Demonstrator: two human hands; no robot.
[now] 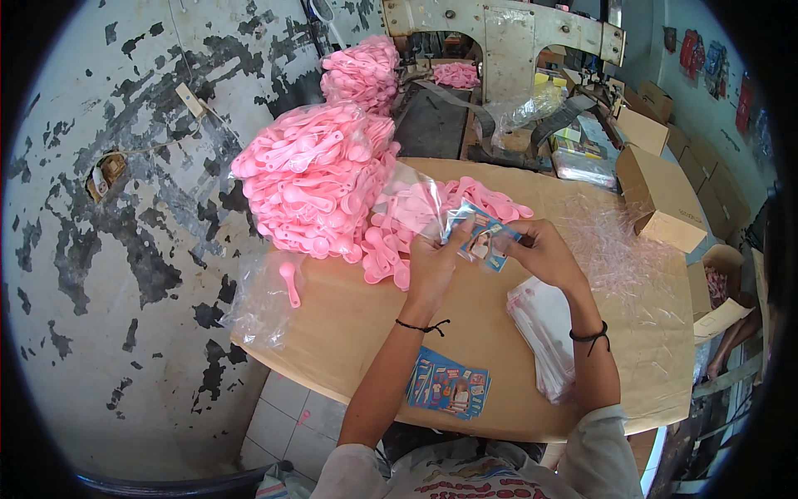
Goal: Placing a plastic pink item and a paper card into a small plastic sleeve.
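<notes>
My left hand and my right hand together hold a small clear plastic bag with a blue printed card inside, above a brown cardboard-covered table. Just behind the hands lies a heap of pink plastic spoons, some loose and some in a clear bag. A stack of blue printed cards rests on the table near my left forearm. A pile of empty clear bags lies under my right forearm.
A lone pink spoon lies in an empty clear bag at the table's left corner. More bagged pink spoons sit farther back beside a grey machine. Cardboard boxes stand at the right. A peeling wall is on the left.
</notes>
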